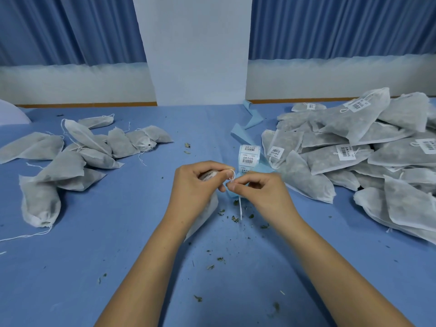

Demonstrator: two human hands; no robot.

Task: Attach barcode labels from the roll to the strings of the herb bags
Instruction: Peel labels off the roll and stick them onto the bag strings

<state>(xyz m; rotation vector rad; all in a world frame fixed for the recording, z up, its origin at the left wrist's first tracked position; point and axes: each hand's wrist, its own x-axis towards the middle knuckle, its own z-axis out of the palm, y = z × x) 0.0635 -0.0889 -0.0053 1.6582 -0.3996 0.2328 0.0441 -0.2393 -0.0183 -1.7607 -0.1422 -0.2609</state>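
Observation:
My left hand (198, 185) grips the neck of a white herb bag (205, 213) that lies under it on the blue table. My right hand (257, 187) pinches the bag's white string (240, 208), which loops at my fingertips and hangs down to the table. Just behind my hands stands the roll of barcode labels (248, 156) on pale blue backing. Whether a label is between my fingers is hidden.
A pile of unlabelled herb bags (77, 152) lies at the left. A larger heap of labelled bags (354, 147) fills the right. A strip of blue backing paper (250, 121) trails behind the roll. Herb crumbs (236, 218) dot the blue tablecloth (118, 256).

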